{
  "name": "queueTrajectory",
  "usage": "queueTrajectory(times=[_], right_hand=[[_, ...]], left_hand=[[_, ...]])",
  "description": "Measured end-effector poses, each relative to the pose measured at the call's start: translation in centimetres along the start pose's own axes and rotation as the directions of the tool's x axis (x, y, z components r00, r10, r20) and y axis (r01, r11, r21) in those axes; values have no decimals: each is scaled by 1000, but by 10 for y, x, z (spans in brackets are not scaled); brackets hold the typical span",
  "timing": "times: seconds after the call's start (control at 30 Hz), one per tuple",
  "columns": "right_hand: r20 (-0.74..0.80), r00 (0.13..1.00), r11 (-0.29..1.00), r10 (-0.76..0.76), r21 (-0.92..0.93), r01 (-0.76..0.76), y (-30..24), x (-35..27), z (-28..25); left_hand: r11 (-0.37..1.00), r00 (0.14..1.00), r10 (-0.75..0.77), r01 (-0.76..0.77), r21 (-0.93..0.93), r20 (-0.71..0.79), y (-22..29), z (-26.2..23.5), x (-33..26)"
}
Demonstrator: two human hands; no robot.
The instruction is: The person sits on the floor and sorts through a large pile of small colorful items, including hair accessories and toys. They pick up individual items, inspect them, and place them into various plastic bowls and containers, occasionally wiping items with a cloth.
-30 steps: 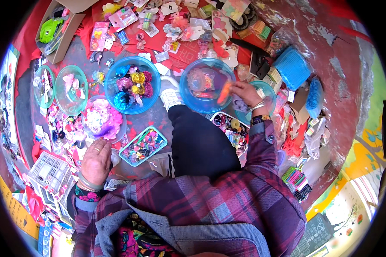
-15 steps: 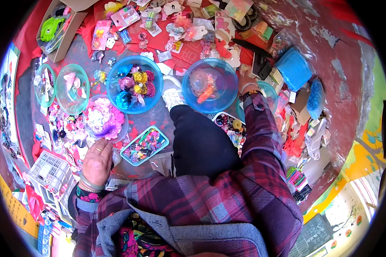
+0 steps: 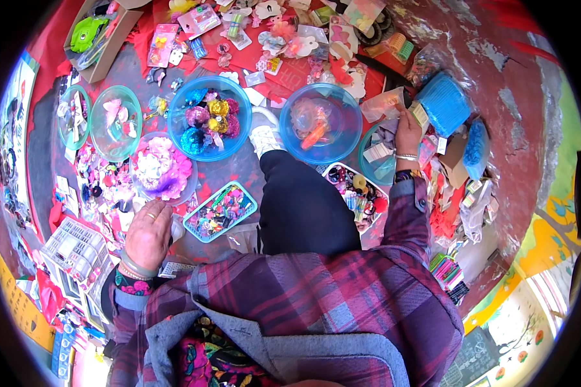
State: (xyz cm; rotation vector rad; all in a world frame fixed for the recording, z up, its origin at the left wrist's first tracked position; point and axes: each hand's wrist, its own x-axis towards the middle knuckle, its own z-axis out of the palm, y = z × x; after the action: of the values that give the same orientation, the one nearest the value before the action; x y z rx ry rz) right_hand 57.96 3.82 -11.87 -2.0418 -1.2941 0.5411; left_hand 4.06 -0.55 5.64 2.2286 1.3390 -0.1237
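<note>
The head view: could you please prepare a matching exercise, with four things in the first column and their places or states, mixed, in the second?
Column one
1. Left hand
2. Right hand
3. Bright orange item
4. Lime-green item

Column two
A. Lying in the cardboard box
B. Holding a clear, pinkish packet
C. Inside a round blue bowl
D. To the left of the small rectangular basket

Right pairs: 1-D, 2-B, 3-C, 4-A.
</note>
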Motion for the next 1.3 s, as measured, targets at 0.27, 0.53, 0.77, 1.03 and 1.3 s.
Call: queueTrajectory(times=[0.27, 0.53, 0.77, 1.03, 1.3], right_hand=[[406, 897, 937, 174, 212, -277, -42, -35, -20], [433, 887, 984, 161, -136, -112, -9, -23, 13], [378, 906, 922, 188, -386, -31, 39, 67, 75], [513, 843, 808, 159, -559, 188, 45, 161, 174], [496, 767, 824, 407, -561, -74, 21, 163, 197]], left_hand=[[1000, 1000, 2, -2, -1, -6, 0, -2, -9], [1000, 999, -5, 5, 15, -32, -2, -4, -12], [1000, 999, -9, 9, 4, -39, -4, -3, -9], [1000, 1000, 7, -8, -9, -26, -9, -2, -3], [999, 1000, 11, -11, -34, -8, -11, 0, -3]])
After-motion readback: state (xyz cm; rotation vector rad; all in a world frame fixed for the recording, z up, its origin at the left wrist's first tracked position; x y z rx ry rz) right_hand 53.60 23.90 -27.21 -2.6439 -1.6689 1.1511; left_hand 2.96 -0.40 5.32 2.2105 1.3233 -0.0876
